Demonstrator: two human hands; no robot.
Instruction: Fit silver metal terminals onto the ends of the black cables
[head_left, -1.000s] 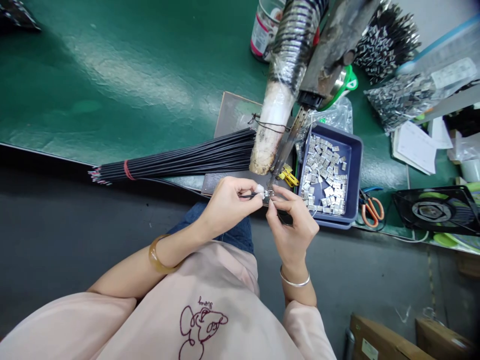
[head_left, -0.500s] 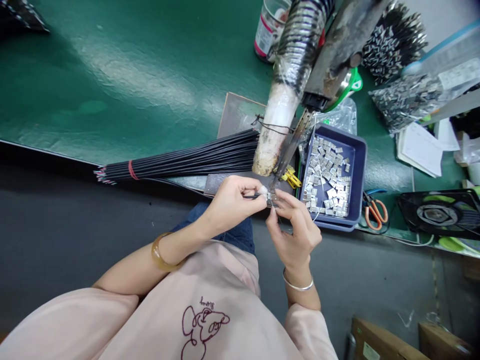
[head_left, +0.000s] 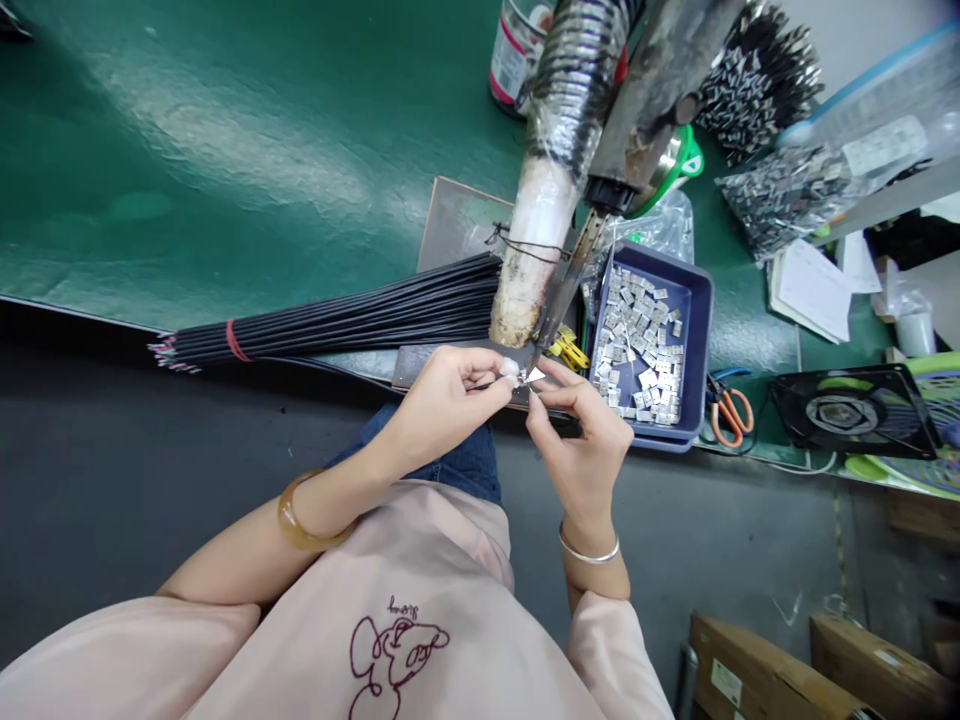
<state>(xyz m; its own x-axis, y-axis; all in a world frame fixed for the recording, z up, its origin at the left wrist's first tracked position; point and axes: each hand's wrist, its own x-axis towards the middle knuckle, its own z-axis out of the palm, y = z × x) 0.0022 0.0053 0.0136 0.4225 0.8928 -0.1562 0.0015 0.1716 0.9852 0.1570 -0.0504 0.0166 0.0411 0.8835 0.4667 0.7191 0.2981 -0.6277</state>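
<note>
Two grips: left hand [head_left: 442, 400] pinches wire [head_left: 487, 384], right hand [head_left: 581, 450] pinches metal clip [head_left: 535, 375] under tool tip [head_left: 541, 345]; tray [head_left: 703, 300] beside.

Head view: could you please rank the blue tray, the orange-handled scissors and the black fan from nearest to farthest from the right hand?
1. Blue tray, just right of the right hand.
2. Orange-handled scissors, beyond the tray's right edge.
3. Black fan, farthest right.

— Dead centre of the frame: a tiny silvery metal shell [head_left: 534, 375], bright and flat, pinched at the fingertips of the right hand [head_left: 581, 440].
— And a thin black wire [head_left: 491, 384] comes in from the left, almost level, gripped by the left hand [head_left: 442, 400].
— Wire end meets the shell; finer detail is too small to tell.
</note>
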